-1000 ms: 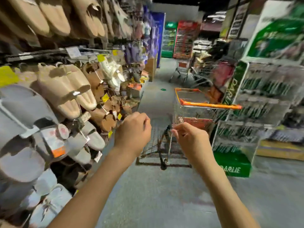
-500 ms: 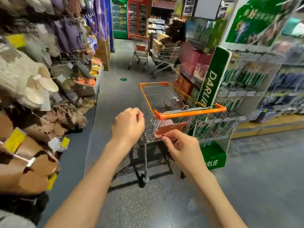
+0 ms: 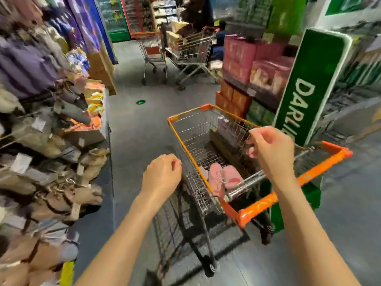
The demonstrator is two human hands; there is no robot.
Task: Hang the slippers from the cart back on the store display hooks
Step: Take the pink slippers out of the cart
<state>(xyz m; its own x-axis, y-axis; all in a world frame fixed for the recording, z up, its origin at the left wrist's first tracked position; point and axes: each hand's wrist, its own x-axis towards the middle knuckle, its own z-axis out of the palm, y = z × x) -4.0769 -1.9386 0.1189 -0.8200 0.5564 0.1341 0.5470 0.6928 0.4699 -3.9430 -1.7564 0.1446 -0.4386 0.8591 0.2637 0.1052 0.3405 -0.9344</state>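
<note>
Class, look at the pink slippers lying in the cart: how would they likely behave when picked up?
The pink slippers look plush, so probably soft, light and somewhat floppy. They seem joined as a pair, so one may dangle. Lying flat on the cart wire, they are unlikely to roll.

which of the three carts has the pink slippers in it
The near cart with the orange handle, just under the right hand, holds the pink slippers. The two carts down the aisle show none.

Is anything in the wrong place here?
Yes: pink slippers lie in the orange cart instead of hanging on the slipper display at left. Nothing looks spilled or broken.
</note>
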